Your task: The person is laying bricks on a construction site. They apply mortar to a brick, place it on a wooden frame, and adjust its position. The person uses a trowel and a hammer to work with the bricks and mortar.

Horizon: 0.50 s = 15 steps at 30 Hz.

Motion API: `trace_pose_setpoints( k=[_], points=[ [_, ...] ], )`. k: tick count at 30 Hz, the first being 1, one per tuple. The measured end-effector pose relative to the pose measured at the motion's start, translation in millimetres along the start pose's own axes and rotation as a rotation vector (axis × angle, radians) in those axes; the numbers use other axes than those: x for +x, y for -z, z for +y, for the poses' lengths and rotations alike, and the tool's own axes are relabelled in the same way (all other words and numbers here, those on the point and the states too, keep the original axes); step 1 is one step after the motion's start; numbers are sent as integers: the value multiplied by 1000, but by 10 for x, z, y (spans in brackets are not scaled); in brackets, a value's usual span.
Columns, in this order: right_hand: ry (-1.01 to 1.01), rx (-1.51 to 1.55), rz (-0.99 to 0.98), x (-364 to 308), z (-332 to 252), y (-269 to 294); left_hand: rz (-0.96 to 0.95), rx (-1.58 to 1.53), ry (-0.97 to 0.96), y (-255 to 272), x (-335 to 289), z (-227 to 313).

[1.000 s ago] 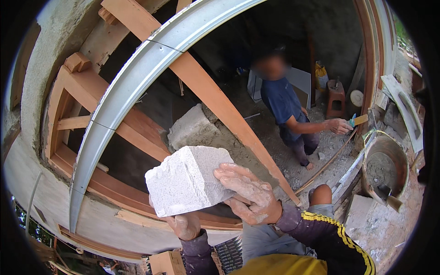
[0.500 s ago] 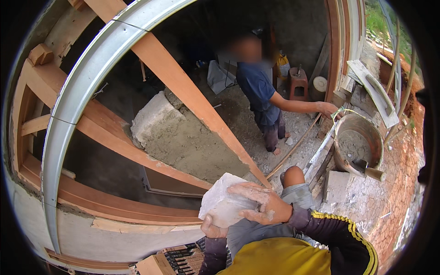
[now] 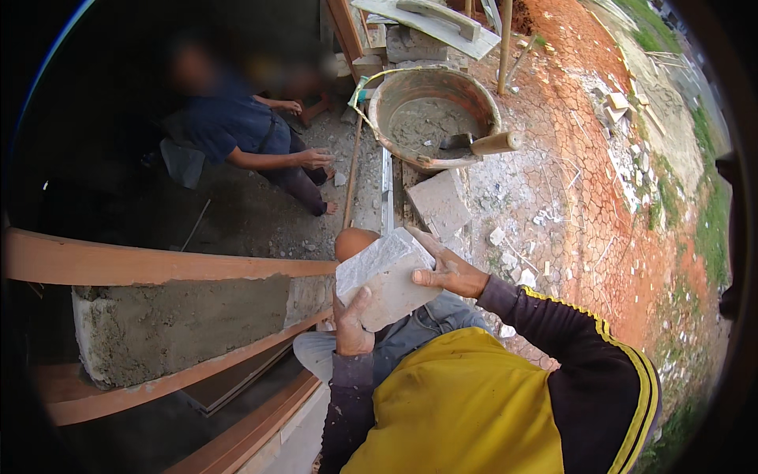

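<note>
Since half a second ago the grey block (image 3: 387,276) has come down and rightward from in front of the wooden frame to hang above the person's lap, and the view has swung toward the red ground on the right.

At far left, a wooden rail (image 3: 158,267) runs across the scene above a rough mortar slab (image 3: 181,324), with more timber slanting below it. Beyond the rail, farther off, a co-worker in a blue shirt (image 3: 237,130) bends forward with one hand (image 3: 316,158) stretched out low over the grey floor.

The left hand (image 3: 351,328) comes up from the lower edge on a dark sleeve, wrist bent back, its fingers closed under the near left corner of the block and the thumb pressed up against its face. The block sits tilted, its long side rising to the right, just above the blue-trousered knee. The right hand (image 3: 448,272) reaches in from the right on a black sleeve with a yellow stripe, elbow bent, fingers curled over the block's upper right end, holding it.

Farther right and away, a round tub of mortar (image 3: 430,118) holds a trowel with a wooden handle (image 3: 482,144), and a second grey block (image 3: 439,201) lies flat on the ground near it.
</note>
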State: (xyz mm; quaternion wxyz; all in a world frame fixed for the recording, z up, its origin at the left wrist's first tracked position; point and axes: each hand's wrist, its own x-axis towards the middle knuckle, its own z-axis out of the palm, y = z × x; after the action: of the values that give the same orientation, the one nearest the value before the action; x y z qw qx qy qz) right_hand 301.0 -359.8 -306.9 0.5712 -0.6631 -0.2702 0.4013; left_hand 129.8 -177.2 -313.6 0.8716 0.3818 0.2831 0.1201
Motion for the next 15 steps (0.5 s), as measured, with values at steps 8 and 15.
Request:
trace_pose_setpoints(
  k=[8,15],
  points=[
    [-116,401,460,-708,102,453,-330,60,171,-764,411,-164],
    [-91,372,607,-174,311,945,-362,252,17,-969,923,-264]
  ],
)
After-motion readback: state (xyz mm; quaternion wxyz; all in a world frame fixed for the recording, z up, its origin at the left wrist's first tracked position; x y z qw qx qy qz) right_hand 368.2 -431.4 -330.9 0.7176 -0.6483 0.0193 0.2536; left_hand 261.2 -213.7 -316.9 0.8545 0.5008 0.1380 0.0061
